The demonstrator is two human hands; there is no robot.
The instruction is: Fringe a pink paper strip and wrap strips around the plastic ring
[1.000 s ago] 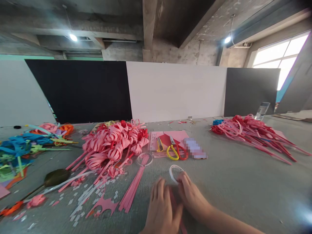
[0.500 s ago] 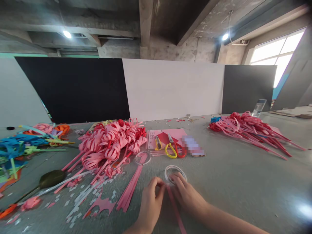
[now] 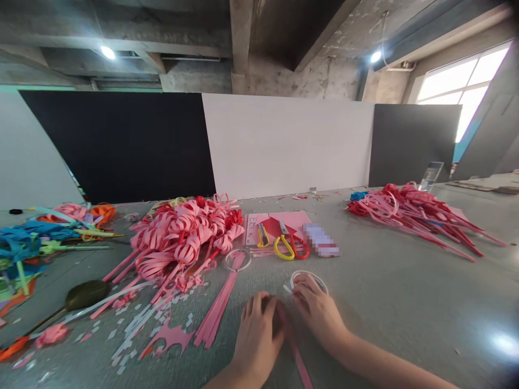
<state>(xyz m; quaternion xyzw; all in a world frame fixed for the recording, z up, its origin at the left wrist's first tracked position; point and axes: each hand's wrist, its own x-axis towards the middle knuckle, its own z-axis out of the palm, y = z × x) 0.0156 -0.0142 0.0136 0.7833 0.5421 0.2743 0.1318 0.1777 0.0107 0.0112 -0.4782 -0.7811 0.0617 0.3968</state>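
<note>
A long pink paper strip [image 3: 299,361] lies between my hands, running toward the table's near edge. My left hand [image 3: 257,335] rests at its far end, thumb and fingers apart, palm down; whether the fingertips press on the strip is hidden. My right hand [image 3: 318,310] has its fingers closed on a roll of clear tape [image 3: 322,282]. A short whitish tail shows beside that roll. To the left, a second ring-shaped roll [image 3: 248,263] sits over the top of a bundle of pink strips [image 3: 217,316].
Scissors [image 3: 286,248] with yellow and red handles and a yellow cutter [image 3: 263,236] lie on pink paper [image 3: 298,218], by a blurred phone-like object [image 3: 322,240]. Pink curled-paper flowers [image 3: 182,232] pile up left; more pink strips [image 3: 409,213] lie right. White scraps [image 3: 130,337] litter the left.
My right hand has moved the tape roll to the right, away from my left hand. My left hand has changed from a pinch to a flatter pose by the strip's end.
</note>
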